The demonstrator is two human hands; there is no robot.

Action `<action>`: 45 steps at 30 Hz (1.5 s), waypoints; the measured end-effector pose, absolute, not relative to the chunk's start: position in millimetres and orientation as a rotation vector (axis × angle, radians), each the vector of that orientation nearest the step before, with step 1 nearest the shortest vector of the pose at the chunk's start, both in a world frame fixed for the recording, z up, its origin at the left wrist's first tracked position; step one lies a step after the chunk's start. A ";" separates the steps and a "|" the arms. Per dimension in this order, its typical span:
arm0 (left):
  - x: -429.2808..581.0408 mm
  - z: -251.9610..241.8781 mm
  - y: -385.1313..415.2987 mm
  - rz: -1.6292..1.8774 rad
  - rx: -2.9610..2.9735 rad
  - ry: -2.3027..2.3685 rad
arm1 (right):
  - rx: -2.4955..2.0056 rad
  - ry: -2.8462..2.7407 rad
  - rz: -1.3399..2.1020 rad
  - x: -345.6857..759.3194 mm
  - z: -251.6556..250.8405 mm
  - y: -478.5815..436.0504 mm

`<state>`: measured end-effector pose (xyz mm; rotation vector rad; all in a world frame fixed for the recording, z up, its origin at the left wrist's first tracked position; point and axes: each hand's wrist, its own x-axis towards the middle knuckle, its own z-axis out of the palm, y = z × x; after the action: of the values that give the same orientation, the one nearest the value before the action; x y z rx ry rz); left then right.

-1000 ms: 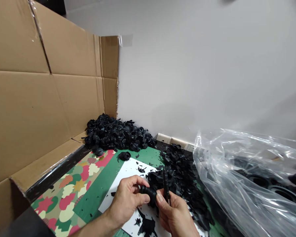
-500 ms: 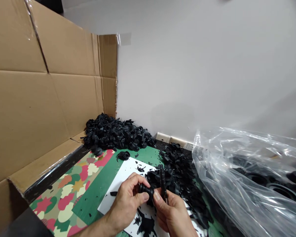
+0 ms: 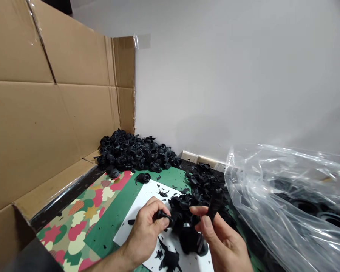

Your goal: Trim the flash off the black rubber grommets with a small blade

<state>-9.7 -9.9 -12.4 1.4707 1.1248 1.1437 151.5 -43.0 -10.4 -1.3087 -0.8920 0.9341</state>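
Note:
My left hand (image 3: 147, 236) grips a small black ribbed rubber piece (image 3: 162, 215) between thumb and fingers, over a white sheet (image 3: 133, 230). My right hand (image 3: 222, 241) pinches a narrow black rubber strip (image 3: 214, 204) and stands apart from the left. Under the right fingers, a dark rubber lump (image 3: 190, 241) rests on the sheet, partly hidden by the scraps. Black rubber offcuts (image 3: 168, 260) lie on the sheet near both hands.
A heap of black ribbed rubber parts (image 3: 133, 155) lies at the back against a cardboard wall (image 3: 45, 124). Black scraps (image 3: 206, 185) pile up to the right, beside a clear plastic bag (image 3: 286, 196) holding black rings. A green mat (image 3: 107, 230) lies under the sheet.
My right hand has moved right, away from the left, carrying the black strip. The hands no longer meet at the ribbed piece, which stays in my left hand.

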 end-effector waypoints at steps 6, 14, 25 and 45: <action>-9.7 -13.9 -7.9 1.151 1.495 1.114 | -1.226 -0.832 0.936 140.1 -11.2 -45.9; -10.2 -14.2 -9.8 1.107 1.510 1.137 | -1.143 -0.858 0.767 131.0 -32.5 -43.3; -9.6 -13.1 -11.7 1.110 1.506 1.130 | -1.234 -0.893 0.738 129.3 -23.9 -45.9; -8.3 -5.2 -15.6 1.084 1.485 1.038 | -1.248 -1.088 0.328 133.5 -13.5 -49.1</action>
<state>-8.3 -15.6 -5.2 1.4850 1.0384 1.0843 133.5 -49.1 -13.5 -1.2478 -1.0881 0.3284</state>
